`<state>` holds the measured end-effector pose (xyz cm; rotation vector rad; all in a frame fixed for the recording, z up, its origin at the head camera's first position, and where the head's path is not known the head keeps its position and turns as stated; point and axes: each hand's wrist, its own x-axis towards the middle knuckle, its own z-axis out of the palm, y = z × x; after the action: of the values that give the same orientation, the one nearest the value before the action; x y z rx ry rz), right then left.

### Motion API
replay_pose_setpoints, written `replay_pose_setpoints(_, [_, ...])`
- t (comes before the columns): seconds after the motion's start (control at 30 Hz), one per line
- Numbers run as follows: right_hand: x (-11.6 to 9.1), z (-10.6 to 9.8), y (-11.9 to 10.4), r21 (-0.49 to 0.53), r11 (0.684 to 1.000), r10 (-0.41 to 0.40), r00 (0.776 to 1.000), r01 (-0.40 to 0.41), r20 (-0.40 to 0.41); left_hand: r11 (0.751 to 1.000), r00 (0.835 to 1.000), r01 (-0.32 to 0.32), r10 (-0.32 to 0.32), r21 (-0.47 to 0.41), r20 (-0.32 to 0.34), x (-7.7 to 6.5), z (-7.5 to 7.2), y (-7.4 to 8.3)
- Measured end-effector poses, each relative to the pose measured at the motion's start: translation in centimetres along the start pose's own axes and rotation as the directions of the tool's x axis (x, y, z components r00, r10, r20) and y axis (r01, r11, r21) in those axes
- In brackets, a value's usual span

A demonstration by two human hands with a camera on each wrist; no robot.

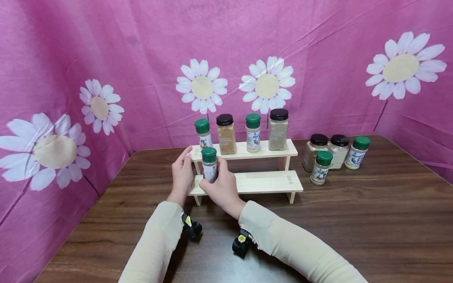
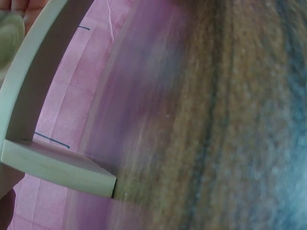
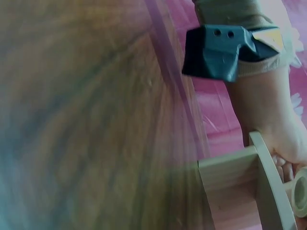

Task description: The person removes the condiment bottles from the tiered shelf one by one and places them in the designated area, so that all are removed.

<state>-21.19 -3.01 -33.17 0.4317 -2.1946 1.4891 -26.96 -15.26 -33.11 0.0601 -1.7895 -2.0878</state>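
A: While your right hand (image 1: 224,188) is gripping the green-lidded jar (image 1: 209,171), where exactly are you holding it?

B: You're holding it upright at the left end of the lower shelf (image 1: 263,182), your thumb crossing the near side and your fingers wrapping the 3 o'clock side. Both wrist views are showing its pale base past the board's edge, so it's looking raised off the wood.

A: And your left hand (image 1: 181,173), over at 9 o'clock from that jar?

B: You're pointing its fingers upward, fairly straight, beside the rack's left end. Whether they're touching the wood, I can't tell.

A: What's standing on the upper shelf (image 1: 241,149), beyond your grip?

B: Reading the clock from your held jar, a white-labelled jar (image 1: 205,139) is standing at 12, partly hidden; the barbecue jar (image 1: 227,137) is at 1; a blue-labelled jar (image 1: 253,138) is at 2, with the salt and pepper jar (image 1: 278,131) farther out.

A: And on the table (image 1: 371,220), out at 3?

B: Four more jars (image 1: 320,173) are clustering there, two wearing black lids and two green, one green-topped jar standing nearest you.
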Motion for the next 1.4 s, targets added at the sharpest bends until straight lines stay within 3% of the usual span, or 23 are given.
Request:
replay_pose_setpoints(0.17, [0.3, -0.7, 0.5, -0.026, 0.995, -0.094, 0.993, 0.092, -0.066, 1.000, 1.000, -0.010, 0.010, -0.009, -0.004, -0.1, 0.0, 0.1])
replay_pose_setpoints(0.37, [0.9, -2.4, 1.3, -0.037, 0.989, -0.143, 0.988, 0.140, -0.067, 1.000, 1.000, -0.011, 0.011, 0.013, -0.012, -0.1, 0.0, 0.1])
replay_pose_setpoints(0.67, [1.8, -6.1, 2.8, 0.032, 0.984, -0.173, 0.985, 0.173, -0.007, 0.998, 0.998, -0.061, 0.061, 0.020, -0.021, 0.0, 0.0, 0.1])
replay_pose_setpoints(1.2, [1.7, -11.4, 4.3, 0.112, 0.975, -0.201, 0.977, 0.193, 0.065, 0.996, 0.998, -0.068, 0.068, 0.054, -0.007, 0.0, 0.0, -0.1])
replay_pose_setpoints(1.4, [1.7, -13.8, 4.4, 0.155, 0.970, -0.208, 0.969, 0.187, 0.134, 0.996, 0.997, -0.073, 0.073, 0.053, -0.005, 0.0, 0.0, -0.1])
